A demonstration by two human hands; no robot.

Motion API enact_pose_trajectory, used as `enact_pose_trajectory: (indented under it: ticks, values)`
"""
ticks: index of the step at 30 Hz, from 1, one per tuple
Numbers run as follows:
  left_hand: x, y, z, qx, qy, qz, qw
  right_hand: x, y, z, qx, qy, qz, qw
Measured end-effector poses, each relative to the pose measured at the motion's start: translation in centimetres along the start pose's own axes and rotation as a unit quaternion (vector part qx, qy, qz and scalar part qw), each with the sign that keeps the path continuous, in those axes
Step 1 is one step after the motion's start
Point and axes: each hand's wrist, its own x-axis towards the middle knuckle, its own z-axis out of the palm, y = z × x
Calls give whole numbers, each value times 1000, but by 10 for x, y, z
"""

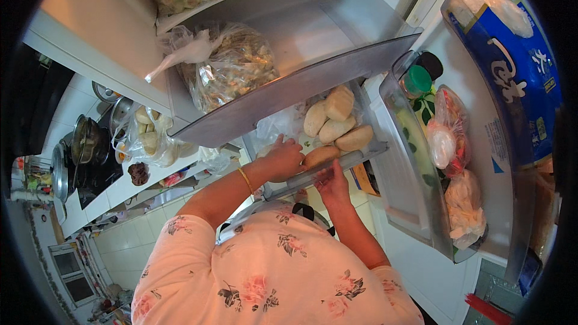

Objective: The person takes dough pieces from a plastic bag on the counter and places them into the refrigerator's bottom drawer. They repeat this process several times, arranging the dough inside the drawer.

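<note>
A lower clear plastic refrigerator drawer (289, 184) is pulled out before me, with several pale, bread-like buns (336, 130) inside. My left hand (283, 159) reaches into its left side, palm down, beside a browner bun (321, 157). Pale rounded shapes show partly under that hand, and its fingertips are hidden, so its hold cannot be made out. At the drawer's front, my right hand (333, 184) grips the rim, thumb up near the browner bun and fingers against the outer face. Behind the buns lies a thin clear plastic bag (279, 125).
Above juts another open drawer (307, 65) holding a tied bag of food (235, 70). The open door at right carries shelf bins (406, 171) with jars, bagged food and a blue package (510, 67). At left, a counter (135, 176) bears bagged buns (151, 137) and pots (90, 140).
</note>
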Motion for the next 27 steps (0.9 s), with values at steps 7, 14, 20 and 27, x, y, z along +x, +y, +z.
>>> enact_pose_trajectory:
  ticks: [7,14,20,27]
  values:
    - [10,9,-2,-69,-57,-3,996,4,0,-2,-11,7,2,1000]
    - [1,-16,-5,-96,108,6,989,5,0,-8,2,-8,12,1000]
    - [-25,-61,10,-160,17,-70,985,2,-2,-1,17,5,15,1000]
    - [-28,-48,-12,-158,-93,-79,980,4,-4,-7,-5,-5,0,1000]
